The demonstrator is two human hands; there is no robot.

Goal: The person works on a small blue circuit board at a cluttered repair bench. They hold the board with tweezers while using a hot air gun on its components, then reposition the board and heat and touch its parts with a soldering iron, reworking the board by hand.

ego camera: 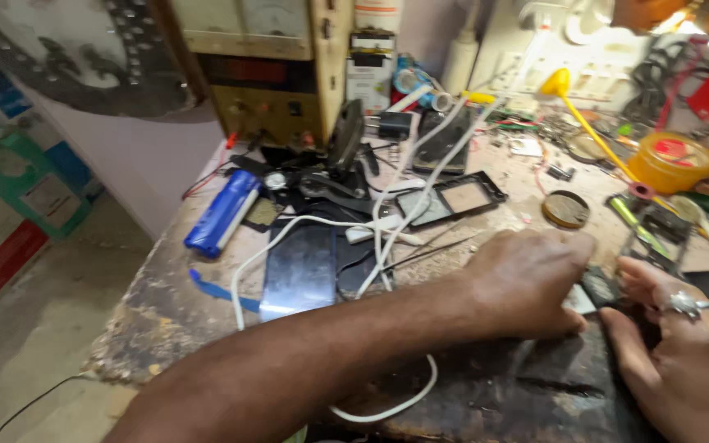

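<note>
My left hand [531, 279] reaches across the worn workbench [166, 303] from the lower left, fingers curled down onto a small dark flat part [599, 287] with a pale piece beside it. My right hand [683, 353], with a silver ring on one finger, comes in from the lower right. Its fingertips meet the same dark part from the other side. What exactly lies under the fingers is hidden and blurred.
A white cable [387, 213] loops over a dark phone panel [301, 271]. A blue cylindrical cell pack [223, 213] lies to the left, a black phone frame [453, 197] further back. A power supply box [272, 66] stands behind. A round tin lid [566, 209] and yellow jar [670, 160] sit at the right.
</note>
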